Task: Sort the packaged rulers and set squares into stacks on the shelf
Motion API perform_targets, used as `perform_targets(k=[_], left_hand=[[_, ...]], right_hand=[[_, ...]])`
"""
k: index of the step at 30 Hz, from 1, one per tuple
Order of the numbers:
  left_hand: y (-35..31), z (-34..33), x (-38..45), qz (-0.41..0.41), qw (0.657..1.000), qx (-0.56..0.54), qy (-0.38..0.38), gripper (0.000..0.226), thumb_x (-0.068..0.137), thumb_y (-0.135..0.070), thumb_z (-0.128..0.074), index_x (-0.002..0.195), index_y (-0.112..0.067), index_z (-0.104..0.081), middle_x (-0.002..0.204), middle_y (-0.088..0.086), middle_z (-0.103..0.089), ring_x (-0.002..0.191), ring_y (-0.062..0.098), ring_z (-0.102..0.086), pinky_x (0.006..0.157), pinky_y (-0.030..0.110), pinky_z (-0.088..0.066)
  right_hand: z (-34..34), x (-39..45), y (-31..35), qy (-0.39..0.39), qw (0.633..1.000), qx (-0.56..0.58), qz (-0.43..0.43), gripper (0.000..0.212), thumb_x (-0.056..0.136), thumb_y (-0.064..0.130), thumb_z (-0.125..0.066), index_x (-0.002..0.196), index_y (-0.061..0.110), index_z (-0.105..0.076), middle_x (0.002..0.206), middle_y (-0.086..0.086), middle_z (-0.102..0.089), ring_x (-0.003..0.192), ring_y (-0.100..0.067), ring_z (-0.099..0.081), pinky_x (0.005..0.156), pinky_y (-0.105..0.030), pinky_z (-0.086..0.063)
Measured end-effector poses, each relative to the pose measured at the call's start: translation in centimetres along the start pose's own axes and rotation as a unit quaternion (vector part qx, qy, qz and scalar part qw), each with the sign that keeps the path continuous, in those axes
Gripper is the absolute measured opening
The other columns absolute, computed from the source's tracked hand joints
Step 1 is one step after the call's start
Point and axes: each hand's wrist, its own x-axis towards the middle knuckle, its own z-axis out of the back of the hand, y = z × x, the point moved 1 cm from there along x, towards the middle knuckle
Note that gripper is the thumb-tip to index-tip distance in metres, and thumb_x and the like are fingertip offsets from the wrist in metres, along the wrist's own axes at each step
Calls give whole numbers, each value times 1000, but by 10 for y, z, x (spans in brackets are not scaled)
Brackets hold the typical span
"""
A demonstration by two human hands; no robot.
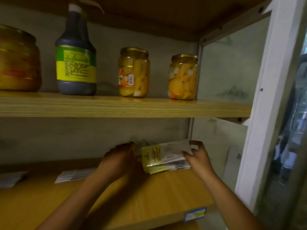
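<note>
A stack of packaged rulers and set squares [163, 157], with yellow header cards and white backing, lies at the back right of the lower wooden shelf [157, 196]. My left hand [121, 159] grips the stack's left, yellow end. My right hand [197, 156] pinches its right end, thumb on top, and the top pack is tilted up. Two more flat packs lie further left on the shelf: one [74, 175] near the middle, another [11, 178] at the left edge of view.
The upper shelf [124, 107] carries two jars of pickled fruit [133, 72] [182, 77], a dark bottle with a green-yellow label [76, 63] and a large jar [18, 58]. A white cabinet frame [265, 113] closes the right side. A blue price label [195, 214] sticks to the shelf's front edge.
</note>
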Motion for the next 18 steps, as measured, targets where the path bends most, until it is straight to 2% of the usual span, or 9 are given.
perform_targets(k=[2,3,6,9,10,12,14,16,18], left_hand=[[6,-6,10,6,1000,13,5,33,90,-47,-56,120,-35,-52,115,-7,-61,99,19,-62,79,32,-52],[9,-7,13,13,1000,9,14,33,90,-47,-55,120,-36,-52,116,-8,-60,102,19,-61,82,32,-51],[23,-10,21,40,998,-24,37,26,90,-47,-56,114,-38,-52,111,-10,-61,97,16,-62,83,34,-53],[31,-14,23,34,998,-26,37,27,88,-50,-56,113,-41,-51,110,-11,-61,96,14,-62,84,35,-53],[32,-15,23,30,999,-21,31,28,88,-51,-56,114,-41,-51,111,-10,-61,97,15,-62,84,35,-53],[34,-17,22,27,999,-11,26,29,87,-52,-57,113,-40,-51,112,-9,-62,98,17,-62,85,34,-52],[37,-17,22,32,999,-9,33,28,86,-52,-58,109,-40,-51,112,-10,-62,98,17,-62,84,34,-52],[40,-17,20,48,997,-29,51,25,84,-49,-58,106,-39,-52,110,-11,-63,97,15,-62,84,34,-52],[41,-14,18,62,994,-57,77,24,84,-46,-58,106,-40,-55,110,-12,-64,96,14,-62,85,34,-54]], right_hand=[[-6,14,-11,1,999,-46,-21,46,80,5,-75,117,18,-50,109,-14,-69,101,-33,-67,88,-51,-56],[-9,18,-16,5,997,-78,-25,47,79,9,-75,118,18,-51,108,-13,-69,102,-35,-67,86,-49,-56],[-18,19,-20,0,984,-178,-11,45,83,10,-73,123,8,-55,112,-16,-68,104,-36,-65,69,-29,-43],[-23,21,-22,-5,970,-240,26,44,84,23,-72,122,5,-60,112,-15,-69,104,-35,-65,65,-24,-34],[-25,19,-21,-3,958,-281,53,45,83,34,-67,116,4,-63,106,-17,-70,100,-37,-65,66,-26,-36],[-29,23,-28,20,922,-376,86,58,73,53,-49,91,1,-70,82,-21,-69,81,-40,-66,67,-33,-41],[-28,25,-34,15,897,-428,109,57,69,57,-48,75,4,-69,67,-18,-65,70,-37,-63,68,-37,-44],[-27,21,-30,7,888,-441,126,53,70,56,-53,85,7,-71,76,-15,-66,79,-36,-61,72,-39,-44],[-24,17,-22,-4,900,-413,138,51,75,53,-57,103,12,-69,92,-12,-67,92,-36,-60,79,-39,-45]])
